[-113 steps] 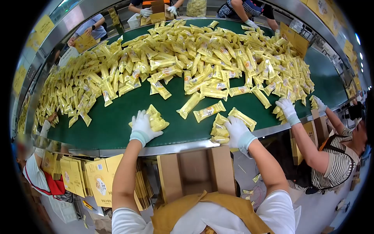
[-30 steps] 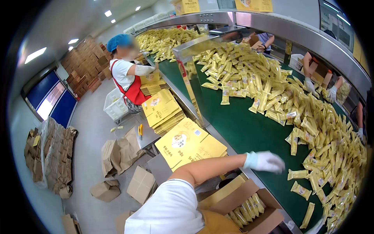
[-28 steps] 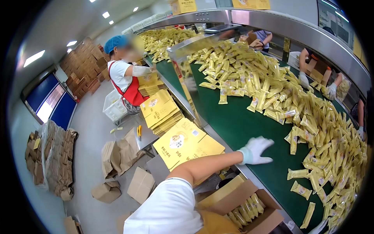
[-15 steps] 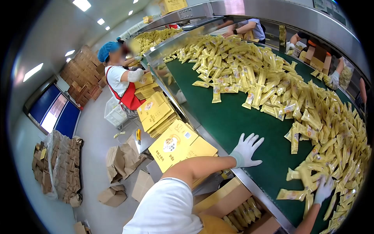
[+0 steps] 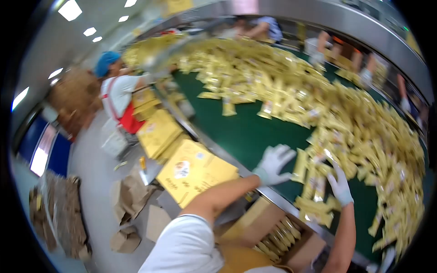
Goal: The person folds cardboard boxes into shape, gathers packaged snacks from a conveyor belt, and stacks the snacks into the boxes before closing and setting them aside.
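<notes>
My left hand, in a white glove, lies open over the green conveyor belt near its metal edge, fingers spread. Just right of its fingertips is a loose cluster of long yellow snack packets. My right hand, gloved too, reaches to the right side of this cluster with its fingers apart and touching or nearly touching the packets; blur hides the exact contact. Below the belt edge, an open cardboard box in front of me holds a row of the same packets, standing side by side.
A large heap of yellow packets curves along the belt. Flat yellow cartons are stacked left of it. A co-worker in a red apron stands beyond them. Other people's gloved hands work across the belt. Brown cardboard lies on the floor.
My right hand has moved left and up the belt, closer to my left hand, and several packets now lie between them. My left hand stays spread. The view has shifted and blurred.
</notes>
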Demonstrator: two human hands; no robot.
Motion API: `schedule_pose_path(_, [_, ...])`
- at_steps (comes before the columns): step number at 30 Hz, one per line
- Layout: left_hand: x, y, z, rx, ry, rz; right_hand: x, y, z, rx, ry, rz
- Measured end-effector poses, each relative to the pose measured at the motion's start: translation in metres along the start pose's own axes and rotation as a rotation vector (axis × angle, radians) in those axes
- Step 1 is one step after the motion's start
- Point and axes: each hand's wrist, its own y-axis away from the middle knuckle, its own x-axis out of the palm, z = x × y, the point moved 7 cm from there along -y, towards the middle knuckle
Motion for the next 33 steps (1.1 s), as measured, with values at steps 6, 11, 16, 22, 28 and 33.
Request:
schedule_pose_path(6, [0.021,-0.045,-0.014,0.032,-0.066,-0.021,-0.132,0.064,-0.032,0.337,0.633,-0.476])
schedule_pose_path(11, [0.082,-0.121,-0.047,-0.186,0.099,0.297,-0.099,0.065,-0.126,0.548,0.253,-0.224])
schedule_pose_path(16, [0.099,-0.104,-0.083,-0.085,-0.144,0.508,-0.017,0.051,-0.020,0.563,0.618,0.142])
schedule_pose_path(22, [0.057,-0.081,-0.050,0.041,-0.241,0.258,-0.050,0.102,-0.006,0.328,0.136,0.016])
schedule_pose_path(28, [0.040,-0.025,-0.084,0.643,0.075,0.413,-0.041,0.165,0.016,0.079,0.425,-0.082])
schedule_pose_path(33, [0.032,-0.005,-0.076,0.507,0.034,0.448,-0.069,0.168,0.026,0.258,0.693,-0.279])
